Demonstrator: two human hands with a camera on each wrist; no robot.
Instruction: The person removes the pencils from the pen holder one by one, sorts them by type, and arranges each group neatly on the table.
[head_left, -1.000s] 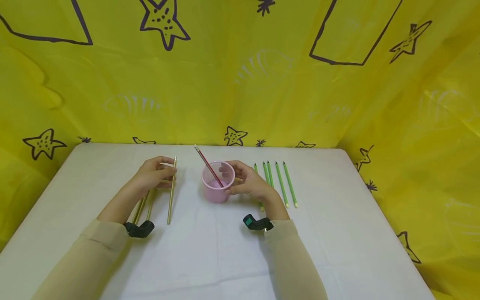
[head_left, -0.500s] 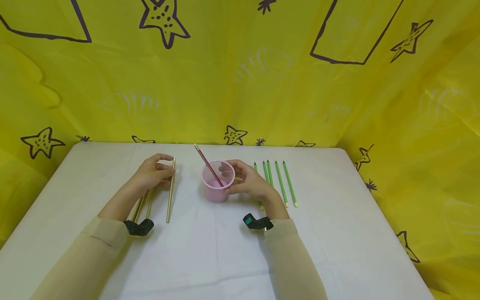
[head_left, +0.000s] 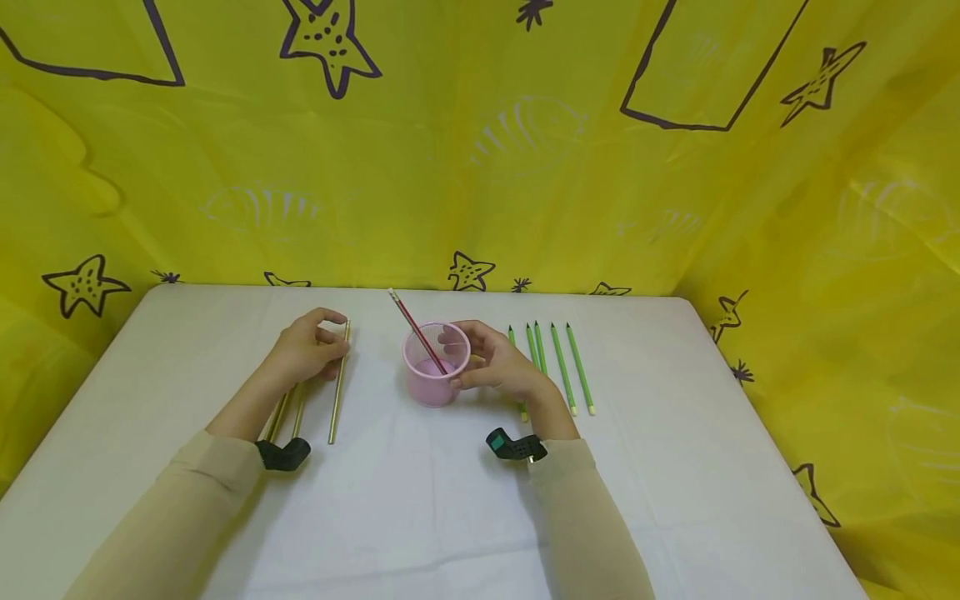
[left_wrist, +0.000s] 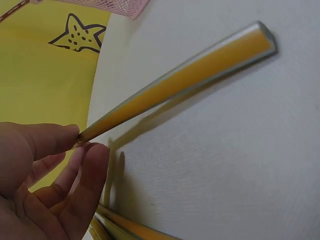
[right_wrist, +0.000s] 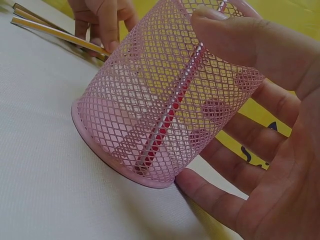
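My left hand point(head_left: 303, 350) pinches a gold pencil point(head_left: 339, 404) near its far end, between thumb and fingers. That pencil slants over the white tabletop, its near end towards me; the left wrist view shows a shadow under it. My right hand point(head_left: 502, 362) holds a pink mesh pencil cup point(head_left: 430, 392) from its right side, thumb at the rim and fingers around the back. Inside the cup a red pencil point(head_left: 411, 318) leans to the left, its upper end above the rim. The right wrist view shows the red pencil's lower end point(right_wrist: 142, 167) through the mesh.
More gold pencils point(head_left: 298, 412) lie under my left wrist, partly hidden. Several green pencils point(head_left: 579, 371) lie roughly side by side right of the cup, some partly behind my right hand. A yellow patterned curtain point(head_left: 480, 200) stands at the table's back and sides.
My left hand has shifted slightly left and the gold pencil's near end has moved a little left with it. The right hand, cup and red pencil stay in place.
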